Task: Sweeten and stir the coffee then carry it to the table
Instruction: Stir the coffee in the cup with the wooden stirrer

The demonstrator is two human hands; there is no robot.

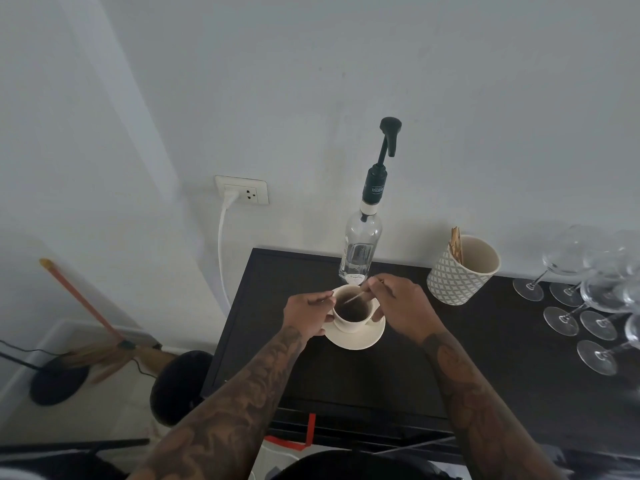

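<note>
At the far left, on the floor beside the bench (346, 382), a broom (86, 313) leans against the wall next to a dark lamp base (57, 384), and a white cable (223, 244) hangs from a wall socket (242, 190). Moving right onto the dark bench, the left hand (308, 315) curls round the left side of the cup (351, 313), its fingers (323, 299) bent against the wall and rim; this looks meant to steady the cup on its saucer (356, 336) while the drink is worked. Dark coffee (351, 310) sits inside the cup. Above it, the right hand (401, 306) pinches a thin stir stick (356, 296) between closed fingers (381, 284), the stick slanting down to the left into the coffee, so stirring appears to be the step in hand and the carry to the table is not yet begun. Just behind the cup stands a clear bottle (360, 247) with a dark pump top (388, 136), kept close, probably as the sweetener. Farther right is a patterned tub (457, 271) holding wooden sticks (456, 242), within easy reach. At the far right edge several stemmed glasses (588, 306) lie and stand together, well apart from the cup.
</note>
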